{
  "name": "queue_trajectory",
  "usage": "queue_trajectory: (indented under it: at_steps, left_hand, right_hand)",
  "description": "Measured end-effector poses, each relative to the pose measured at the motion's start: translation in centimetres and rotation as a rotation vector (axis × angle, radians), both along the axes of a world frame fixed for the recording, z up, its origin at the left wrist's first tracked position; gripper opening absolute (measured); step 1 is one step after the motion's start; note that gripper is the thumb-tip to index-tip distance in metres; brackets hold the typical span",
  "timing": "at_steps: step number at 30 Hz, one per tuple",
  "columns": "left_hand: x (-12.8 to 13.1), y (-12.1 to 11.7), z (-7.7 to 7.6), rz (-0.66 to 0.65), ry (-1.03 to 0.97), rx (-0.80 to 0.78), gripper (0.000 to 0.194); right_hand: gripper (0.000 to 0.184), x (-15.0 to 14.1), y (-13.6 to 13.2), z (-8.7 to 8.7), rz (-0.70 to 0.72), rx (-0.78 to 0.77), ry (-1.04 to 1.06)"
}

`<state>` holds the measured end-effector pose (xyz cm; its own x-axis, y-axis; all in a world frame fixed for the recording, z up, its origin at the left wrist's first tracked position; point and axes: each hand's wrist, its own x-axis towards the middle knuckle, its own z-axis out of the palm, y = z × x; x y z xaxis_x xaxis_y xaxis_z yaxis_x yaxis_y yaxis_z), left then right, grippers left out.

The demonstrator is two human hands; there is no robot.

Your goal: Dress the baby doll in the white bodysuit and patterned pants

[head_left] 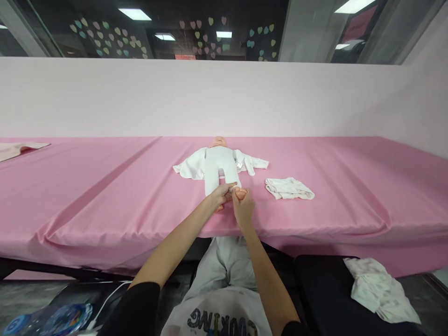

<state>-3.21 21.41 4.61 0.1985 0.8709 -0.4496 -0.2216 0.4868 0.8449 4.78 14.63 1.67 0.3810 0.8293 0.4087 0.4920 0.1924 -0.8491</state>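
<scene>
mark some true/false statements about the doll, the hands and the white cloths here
The left hand and right hand meet at one foot of the flesh-coloured doll. True.
The folded white cloth lies left of the doll. False: the folded white cloth is to its right.
The doll lies on a pink sheet. True.
The crumpled white printed cloth is on the floor. False: the crumpled white printed cloth rests on a black seat.

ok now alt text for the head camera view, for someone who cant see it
A person's left hand and right hand hold one leg of a baby doll lying on its back in white clothes on a pink-covered table, with a folded white cloth at right.
</scene>
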Motion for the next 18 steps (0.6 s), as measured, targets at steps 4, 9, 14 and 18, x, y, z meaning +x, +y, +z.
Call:
queue_trajectory:
  at_steps: [4, 9, 14, 18]
  left_hand:
    - [-0.3, -0.9, 0.9, -0.054, 0.003, 0.025, 0.02]
    - [-3.3, -4.1, 1.7, 0.042, 0.09, 0.337, 0.007]
    - [-5.9, -9.0, -0.3, 0.118, 0.688, 0.849, 0.026]
    - [-5.8, -10.9, -3.0, 0.15, 1.001, 1.059, 0.034]
  right_hand:
    - [0.028, 0.3, -1.2, 0.3, 0.068, -0.103, -0.117]
    - [0.023, 0.9, -1.9, -0.5, 0.066, -0.092, -0.368]
    - [0.017, 1.2, -1.8, -1.6, 0.099, -0.088, -0.518]
    - [0.017, 1.2, -1.7, -1.9, 0.108, -0.089, -0.551]
